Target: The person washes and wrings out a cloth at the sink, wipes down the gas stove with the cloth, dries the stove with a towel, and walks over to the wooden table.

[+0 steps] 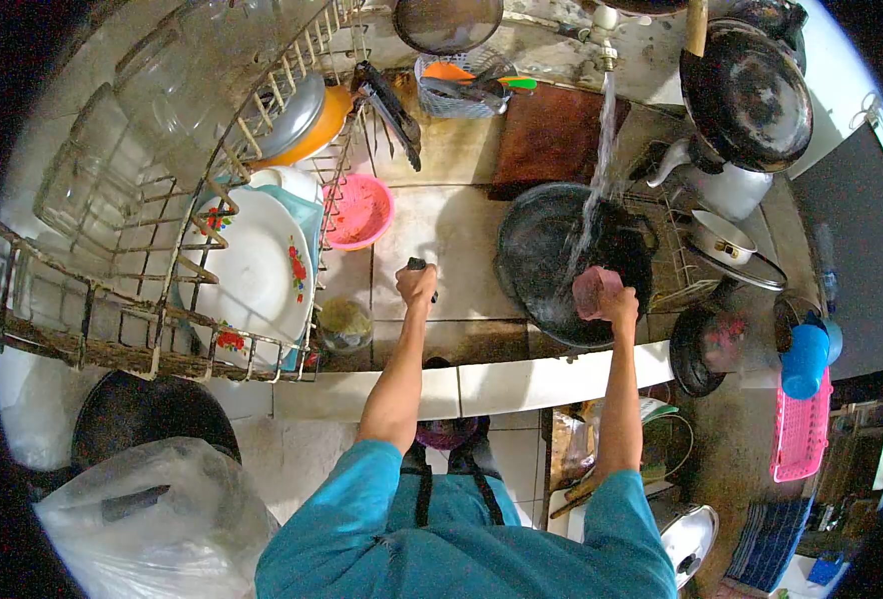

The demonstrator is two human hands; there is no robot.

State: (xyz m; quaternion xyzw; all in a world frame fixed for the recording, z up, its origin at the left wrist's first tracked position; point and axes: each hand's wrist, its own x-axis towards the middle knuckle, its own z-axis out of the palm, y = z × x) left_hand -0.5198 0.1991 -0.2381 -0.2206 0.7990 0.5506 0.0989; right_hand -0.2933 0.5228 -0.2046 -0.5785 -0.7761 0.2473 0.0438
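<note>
My right hand (619, 303) is closed on a pink cup (593, 291), held over the right part of a round black basin (521, 245). A stream of water (591, 215) falls from the tap (609, 58) into the basin, just behind the cup. Over the pale tiles to the left, my left hand (417, 286) is closed around a small black object (417, 264). Only its dark ends show past my fingers, so its kind is hidden. A pink bowl (381, 215) sits behind and left of that hand.
A wire dish rack (177, 299) with a flowered plate (252, 265) stands at left. At the back are a utensil basket (451, 98) and a brown board (551, 140). A blackened pan (751, 95) hangs at right, above a kettle (731, 190). The counter's white edge (541, 386) runs in front.
</note>
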